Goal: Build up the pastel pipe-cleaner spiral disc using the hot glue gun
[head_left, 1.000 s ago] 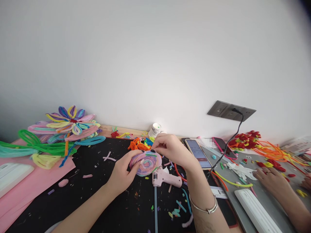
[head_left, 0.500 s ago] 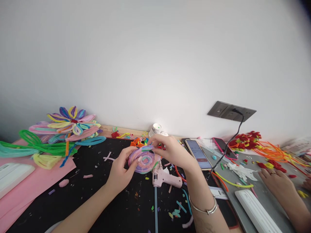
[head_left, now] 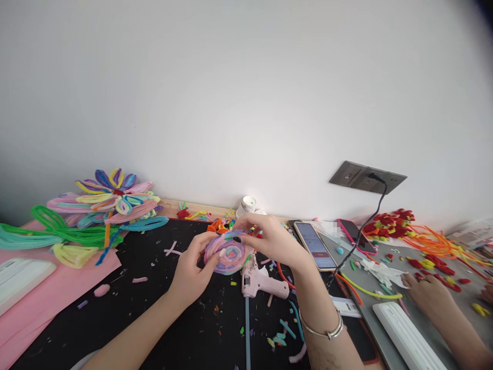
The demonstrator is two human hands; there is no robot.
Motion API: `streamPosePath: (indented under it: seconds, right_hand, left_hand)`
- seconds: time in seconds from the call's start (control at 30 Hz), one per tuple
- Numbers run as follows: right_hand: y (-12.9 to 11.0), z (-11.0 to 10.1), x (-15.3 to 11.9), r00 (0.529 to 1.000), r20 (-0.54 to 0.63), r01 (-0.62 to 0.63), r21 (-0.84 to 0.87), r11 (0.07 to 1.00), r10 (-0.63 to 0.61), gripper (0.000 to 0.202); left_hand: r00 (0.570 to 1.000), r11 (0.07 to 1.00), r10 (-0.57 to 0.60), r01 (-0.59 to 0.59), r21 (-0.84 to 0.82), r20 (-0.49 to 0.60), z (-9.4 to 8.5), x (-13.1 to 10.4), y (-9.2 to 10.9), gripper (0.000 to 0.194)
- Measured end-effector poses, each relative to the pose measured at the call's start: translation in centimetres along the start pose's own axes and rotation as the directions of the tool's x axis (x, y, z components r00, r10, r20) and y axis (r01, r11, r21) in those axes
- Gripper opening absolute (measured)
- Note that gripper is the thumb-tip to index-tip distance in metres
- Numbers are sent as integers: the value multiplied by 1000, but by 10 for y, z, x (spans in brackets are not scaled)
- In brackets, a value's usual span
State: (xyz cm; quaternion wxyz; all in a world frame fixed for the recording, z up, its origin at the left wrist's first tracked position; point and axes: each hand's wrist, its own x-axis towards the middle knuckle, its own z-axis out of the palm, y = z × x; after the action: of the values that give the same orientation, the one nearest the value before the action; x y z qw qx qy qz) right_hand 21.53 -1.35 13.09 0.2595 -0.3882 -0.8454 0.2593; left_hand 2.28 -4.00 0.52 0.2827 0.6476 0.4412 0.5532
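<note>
A round spiral disc [head_left: 231, 253] of purple, pink and teal fuzzy stems is held up over the black mat [head_left: 173, 318]. My left hand [head_left: 194, 267] grips its left edge, thumb on the front face and fingers behind. At the upper right edge, my right hand [head_left: 265, 236] pinches the disc beside a small dark spot. Just below and right of the disc lies a pink glue gun [head_left: 262, 282], a pale blue glue stick [head_left: 247, 329] running out toward me.
Fuzzy-stem flowers [head_left: 117, 192] and pink sheets [head_left: 77, 288] are at the left. Phones [head_left: 316, 246], a black cable [head_left: 360, 231], a white case [head_left: 404, 334] and another person's hand [head_left: 431, 293] are at the right. A white cup [head_left: 248, 203] stands by the wall.
The other person's hand at the right has moved slightly left and toward the white tissue. My hands and the disc have barely shifted.
</note>
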Motion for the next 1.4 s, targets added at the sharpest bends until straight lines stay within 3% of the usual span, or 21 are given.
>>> streamPosePath:
  seconds: [0.2,0.53,1.4]
  right_hand:
    - [1,2,3,997,-65,-36,-8,999,35,12]
    - [0,-1,0,999,-24,-23,-35,999,22,14]
    - [4,-2,-1,1000,-6,12,-7,1000,-13,22]
  left_hand:
    - [995,987,99,-102,126,30,-1,-2,0,27]
    - [970,946,215,-235,224,112,-3,-1,4,23]
    - [962,941,224,-255,224,153,-3,1,8,22]
